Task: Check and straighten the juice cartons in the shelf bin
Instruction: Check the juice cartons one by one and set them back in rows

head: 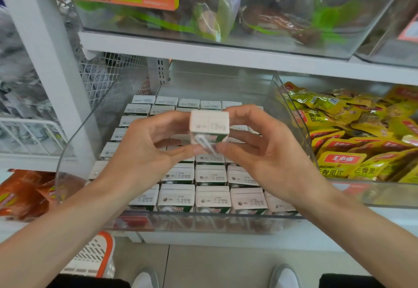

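A clear plastic shelf bin (74, 143) holds several rows of small white juice cartons (210, 174) standing upright, tops printed with date codes. One juice carton (209, 122) is lifted above the rows, its wrapped straw facing me. My left hand (144, 149) grips it from the left, fingers behind and thumb at the front low edge. My right hand (264, 149) grips it from the right, thumb near the straw.
A neighbouring clear bin on the right holds yellow snack packets (352, 136). The shelf above (203, 55) carries bins of bagged food. Orange packets (24, 192) lie at the left. A white-and-orange basket (95, 258) stands on the floor by my shoes.
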The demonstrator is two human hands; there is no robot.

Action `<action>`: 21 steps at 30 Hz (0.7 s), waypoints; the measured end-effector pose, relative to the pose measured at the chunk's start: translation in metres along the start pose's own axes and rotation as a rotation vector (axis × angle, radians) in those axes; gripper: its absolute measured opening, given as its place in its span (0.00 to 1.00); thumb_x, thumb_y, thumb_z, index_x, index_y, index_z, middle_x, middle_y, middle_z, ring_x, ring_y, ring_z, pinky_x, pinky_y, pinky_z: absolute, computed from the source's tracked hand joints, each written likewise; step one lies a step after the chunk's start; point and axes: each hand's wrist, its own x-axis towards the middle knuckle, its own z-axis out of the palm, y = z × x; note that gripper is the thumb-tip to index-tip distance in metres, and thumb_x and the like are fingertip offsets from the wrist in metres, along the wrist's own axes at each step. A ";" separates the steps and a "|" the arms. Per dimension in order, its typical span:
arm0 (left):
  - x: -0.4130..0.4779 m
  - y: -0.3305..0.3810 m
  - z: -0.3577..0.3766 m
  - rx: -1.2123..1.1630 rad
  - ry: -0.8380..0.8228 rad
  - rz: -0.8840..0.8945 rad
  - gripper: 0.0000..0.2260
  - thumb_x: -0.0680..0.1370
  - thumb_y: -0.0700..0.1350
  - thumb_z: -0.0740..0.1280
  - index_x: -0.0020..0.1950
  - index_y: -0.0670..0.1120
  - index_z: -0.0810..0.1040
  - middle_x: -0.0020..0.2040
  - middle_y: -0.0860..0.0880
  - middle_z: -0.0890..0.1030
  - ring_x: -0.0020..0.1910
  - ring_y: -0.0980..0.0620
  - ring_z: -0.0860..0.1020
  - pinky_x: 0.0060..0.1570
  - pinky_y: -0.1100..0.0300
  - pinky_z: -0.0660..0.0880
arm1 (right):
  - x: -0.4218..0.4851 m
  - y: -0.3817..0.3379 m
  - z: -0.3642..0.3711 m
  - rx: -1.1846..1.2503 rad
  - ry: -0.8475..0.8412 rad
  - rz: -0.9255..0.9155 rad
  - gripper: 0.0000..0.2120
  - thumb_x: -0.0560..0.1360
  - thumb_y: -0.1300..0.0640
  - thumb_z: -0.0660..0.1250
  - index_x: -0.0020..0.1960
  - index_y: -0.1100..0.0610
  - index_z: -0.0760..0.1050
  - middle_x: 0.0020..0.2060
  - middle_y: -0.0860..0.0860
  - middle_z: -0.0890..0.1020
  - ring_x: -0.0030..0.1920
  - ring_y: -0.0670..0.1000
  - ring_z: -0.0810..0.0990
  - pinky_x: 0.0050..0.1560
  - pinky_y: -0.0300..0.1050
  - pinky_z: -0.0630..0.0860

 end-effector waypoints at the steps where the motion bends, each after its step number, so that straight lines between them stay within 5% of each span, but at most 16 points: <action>1: 0.000 -0.001 0.000 0.004 0.009 0.011 0.20 0.69 0.45 0.79 0.58 0.60 0.84 0.54 0.66 0.86 0.57 0.67 0.82 0.57 0.68 0.77 | -0.001 0.001 0.001 -0.044 0.003 -0.040 0.16 0.78 0.65 0.75 0.62 0.52 0.78 0.60 0.46 0.85 0.63 0.45 0.85 0.63 0.41 0.81; 4: 0.001 -0.001 -0.002 -0.011 0.037 0.046 0.19 0.66 0.47 0.78 0.56 0.58 0.85 0.52 0.64 0.87 0.56 0.66 0.83 0.54 0.73 0.77 | -0.002 0.003 0.003 -0.160 0.034 -0.139 0.15 0.77 0.64 0.77 0.59 0.53 0.78 0.58 0.43 0.86 0.64 0.46 0.84 0.63 0.43 0.81; 10: 0.001 0.004 0.000 0.117 0.124 0.119 0.19 0.65 0.49 0.80 0.56 0.57 0.86 0.52 0.62 0.87 0.57 0.62 0.83 0.60 0.65 0.78 | -0.001 0.006 0.010 -0.378 0.116 -0.241 0.20 0.74 0.53 0.80 0.62 0.46 0.77 0.57 0.41 0.81 0.61 0.46 0.81 0.59 0.42 0.81; 12: 0.000 0.006 0.001 0.209 0.148 0.149 0.19 0.65 0.51 0.81 0.56 0.57 0.86 0.51 0.61 0.86 0.57 0.61 0.81 0.61 0.60 0.78 | 0.001 0.005 0.011 -0.351 0.131 -0.209 0.21 0.73 0.50 0.80 0.63 0.47 0.78 0.58 0.42 0.82 0.60 0.46 0.82 0.58 0.43 0.82; 17: -0.001 0.008 0.005 0.363 0.167 0.164 0.15 0.65 0.56 0.78 0.49 0.56 0.84 0.45 0.60 0.80 0.51 0.61 0.78 0.50 0.73 0.71 | 0.006 0.005 0.013 -0.146 0.131 -0.131 0.20 0.72 0.53 0.81 0.63 0.49 0.82 0.55 0.46 0.86 0.56 0.49 0.87 0.60 0.48 0.83; 21: 0.000 0.005 0.002 0.307 0.165 0.145 0.14 0.68 0.50 0.81 0.50 0.55 0.82 0.48 0.59 0.83 0.52 0.60 0.80 0.54 0.66 0.76 | 0.012 0.002 0.012 -0.226 0.092 -0.223 0.25 0.70 0.52 0.83 0.65 0.49 0.81 0.60 0.47 0.83 0.59 0.50 0.84 0.61 0.46 0.82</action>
